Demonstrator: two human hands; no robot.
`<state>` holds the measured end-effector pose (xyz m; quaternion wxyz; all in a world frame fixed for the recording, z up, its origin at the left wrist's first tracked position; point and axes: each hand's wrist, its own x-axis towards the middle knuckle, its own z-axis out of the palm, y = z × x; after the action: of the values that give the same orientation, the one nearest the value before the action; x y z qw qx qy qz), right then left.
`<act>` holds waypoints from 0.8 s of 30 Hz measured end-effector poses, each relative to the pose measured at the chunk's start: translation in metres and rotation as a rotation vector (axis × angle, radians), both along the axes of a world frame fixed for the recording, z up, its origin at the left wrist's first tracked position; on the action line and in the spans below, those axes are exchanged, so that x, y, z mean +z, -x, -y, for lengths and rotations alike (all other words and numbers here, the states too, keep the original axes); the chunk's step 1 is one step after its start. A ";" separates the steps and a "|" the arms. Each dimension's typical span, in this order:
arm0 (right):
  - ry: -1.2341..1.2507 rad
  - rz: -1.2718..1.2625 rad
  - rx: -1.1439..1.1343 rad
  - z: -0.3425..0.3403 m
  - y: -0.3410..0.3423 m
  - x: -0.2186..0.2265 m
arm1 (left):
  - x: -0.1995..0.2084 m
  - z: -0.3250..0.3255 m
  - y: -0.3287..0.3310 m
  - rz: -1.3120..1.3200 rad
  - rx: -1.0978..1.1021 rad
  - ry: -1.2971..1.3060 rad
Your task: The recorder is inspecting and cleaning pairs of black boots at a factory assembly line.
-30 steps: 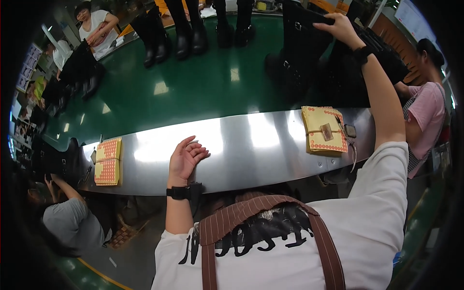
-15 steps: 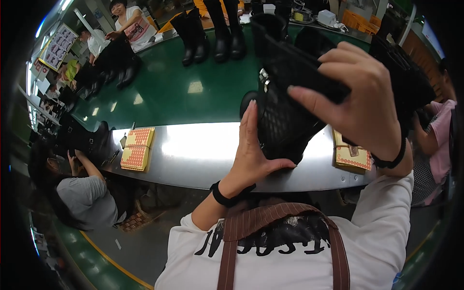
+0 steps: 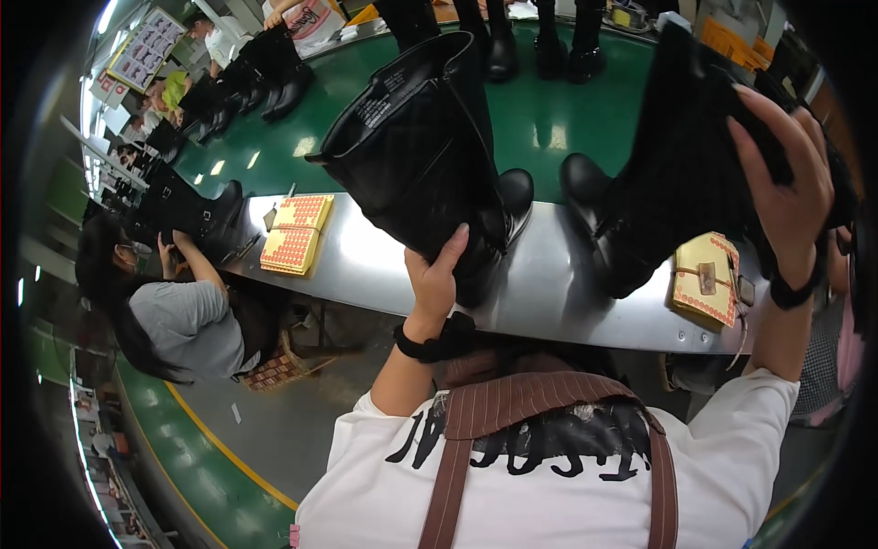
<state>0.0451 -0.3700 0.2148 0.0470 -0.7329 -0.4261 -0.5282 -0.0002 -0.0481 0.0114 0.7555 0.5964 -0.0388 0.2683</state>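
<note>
Two tall black boots stand before me on the metal strip of the bench. At the left boot [image 3: 412,156], my left hand [image 3: 437,279] is closed around the lower shaft near the ankle, thumb on the near side and fingers mostly hidden. Its wide top gapes toward me, showing the lining, and its toe points away to the right. My right hand [image 3: 786,174] grips the shaft of the right boot [image 3: 640,174] from its right side. That boot leans, its toe pointing away to the left.
A banded stack of yellow cards [image 3: 297,233] lies on the metal strip [image 3: 357,265] to the left, another card stack [image 3: 704,279] to the right. More boots [image 3: 567,46] stand across the green belt [image 3: 366,101]. A co-worker [image 3: 183,311] handles a buckled boot [image 3: 183,206] at left.
Two boots now stand apart, where they overlapped between my hands before. My right hand has moved right with one boot; my left hand has shifted slightly left and grips the other. The view has shifted.
</note>
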 end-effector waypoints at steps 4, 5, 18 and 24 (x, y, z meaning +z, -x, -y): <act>-0.020 -0.126 -0.052 0.014 0.025 -0.018 | -0.004 -0.002 0.006 0.025 -0.011 -0.177; 0.081 -0.147 -0.135 0.012 0.032 -0.027 | 0.001 -0.002 0.007 -0.032 -0.034 -0.129; -0.554 -1.105 0.543 -0.090 0.056 -0.100 | 0.154 0.006 0.028 0.341 0.571 -1.218; -0.720 -1.355 0.631 -0.150 0.002 -0.139 | 0.152 -0.003 0.058 0.449 0.403 -1.289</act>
<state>0.0435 -0.2201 0.0761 0.6713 -0.6786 -0.2958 -0.0384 -0.0586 -0.0447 0.1638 0.1619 0.8503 -0.2334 0.4430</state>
